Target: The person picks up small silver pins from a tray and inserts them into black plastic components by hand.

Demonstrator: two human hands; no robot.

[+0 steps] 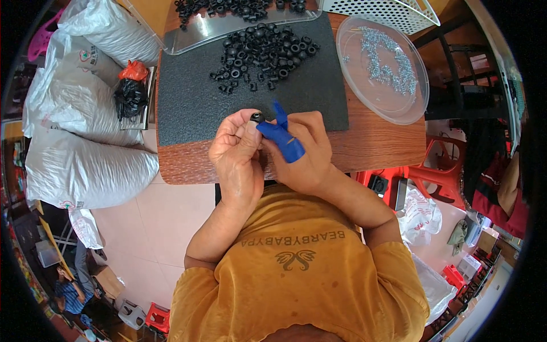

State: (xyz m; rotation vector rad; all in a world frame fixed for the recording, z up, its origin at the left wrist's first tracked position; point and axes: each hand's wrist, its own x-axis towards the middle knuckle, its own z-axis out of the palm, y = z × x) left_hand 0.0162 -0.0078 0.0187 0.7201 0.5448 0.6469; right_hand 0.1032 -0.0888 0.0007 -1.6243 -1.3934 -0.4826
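Observation:
Over the near edge of the table, my left hand [235, 145] is closed, pinching a small round black plastic part [257, 117] between thumb and fingertips. A pale ring shows in the top of the part. My right hand [307, 145] is closed right beside it, blue tape [292, 149] wound round its thumb. The taped thumb tip touches the part or lies just against it. More blue tape stands up by the right fingers. Whatever the curled right fingers hold is hidden. Beyond both hands, a pile of similar black parts [265, 51] lies on a dark grey mat [188, 108].
A clear tray [208, 28] with more black parts sits at the far edge. On the right, a round translucent lid [387, 111] holds small silvery-blue pieces, beside a white perforated basket [382, 8]. White sacks [91, 165] crowd the left; a red plastic stool [441, 171] stands right.

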